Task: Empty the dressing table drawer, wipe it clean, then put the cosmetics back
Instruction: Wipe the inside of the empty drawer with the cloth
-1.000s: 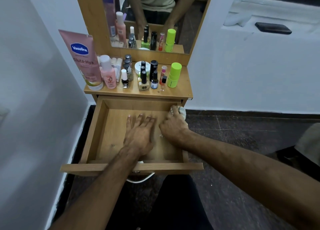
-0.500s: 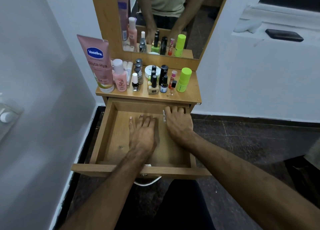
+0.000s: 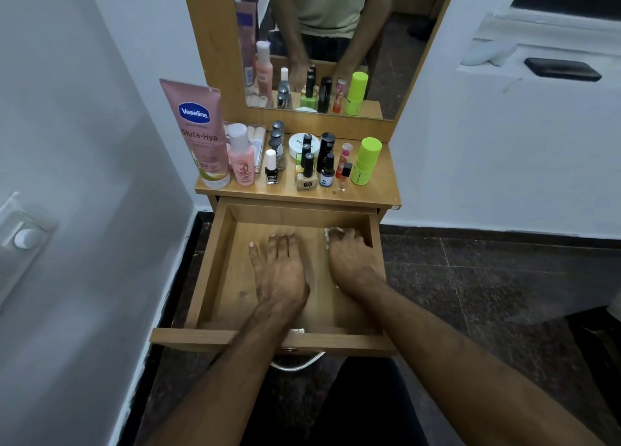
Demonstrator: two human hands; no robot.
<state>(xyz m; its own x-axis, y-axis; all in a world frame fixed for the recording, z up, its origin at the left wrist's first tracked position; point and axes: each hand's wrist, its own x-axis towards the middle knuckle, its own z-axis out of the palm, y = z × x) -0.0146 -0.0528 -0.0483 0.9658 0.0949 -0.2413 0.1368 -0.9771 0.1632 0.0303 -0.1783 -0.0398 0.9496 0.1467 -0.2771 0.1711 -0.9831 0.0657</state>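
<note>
The wooden drawer (image 3: 208, 267) stands pulled out, with nothing inside but my hands. My left hand (image 3: 280, 271) lies flat on the drawer floor, fingers straight. My right hand (image 3: 349, 261) grips a small white cloth (image 3: 331, 232) against the back right corner; only the cloth's edge shows past my fingers. On the dressing table top (image 3: 386, 193) stand the cosmetics: a pink Vaseline tube (image 3: 198, 133), a pink bottle (image 3: 241, 158), several nail polish bottles (image 3: 305, 177), a white jar (image 3: 299, 143), a green stick (image 3: 366, 162).
A mirror (image 3: 322, 42) rises behind the table top. A white wall with a switch (image 3: 25, 237) closes in on the left. Dark stone floor (image 3: 504, 294) lies to the right. The drawer's metal handle (image 3: 295, 365) hangs below its front.
My right hand moved with the cloth along the drawer's back right, from the corner rim down onto the floor. My left hand stayed flat. The camera view shifted.
</note>
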